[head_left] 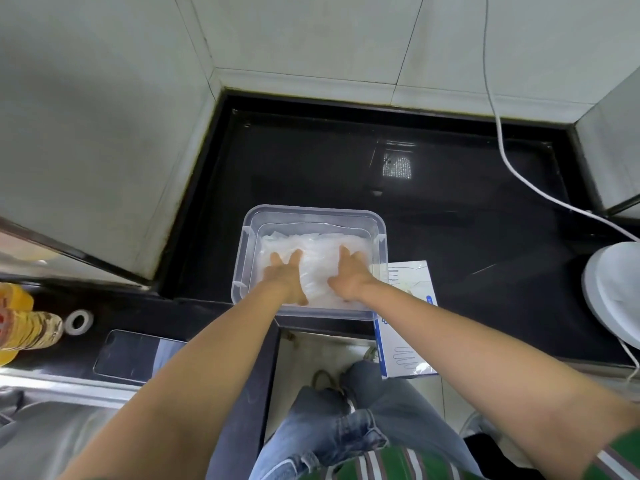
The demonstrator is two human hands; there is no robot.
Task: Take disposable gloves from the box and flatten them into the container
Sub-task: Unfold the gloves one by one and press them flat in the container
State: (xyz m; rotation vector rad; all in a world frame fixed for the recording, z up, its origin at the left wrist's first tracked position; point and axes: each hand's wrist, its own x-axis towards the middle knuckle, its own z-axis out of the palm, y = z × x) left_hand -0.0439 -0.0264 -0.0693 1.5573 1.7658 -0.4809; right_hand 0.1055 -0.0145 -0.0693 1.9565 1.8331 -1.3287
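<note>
glove box (410, 275) partly behind right forearm (467, 327), yellow bottle (20, 327) edge-cropped

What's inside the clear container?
A layer of white gloves, with the left hand and right hand pressing flat on it. The container floor beneath is covered.

A black countertop (311, 161) is recorded. Directly on it are placed a clear container (381, 237), a glove box (408, 275) just beside it, a phone (138, 355), a tape roll (79, 321) and a white cable (519, 174).

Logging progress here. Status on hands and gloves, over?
Left hand and right hand both flat, pressing gloves in container. Box beside it, right. Nothing in the way.
</note>
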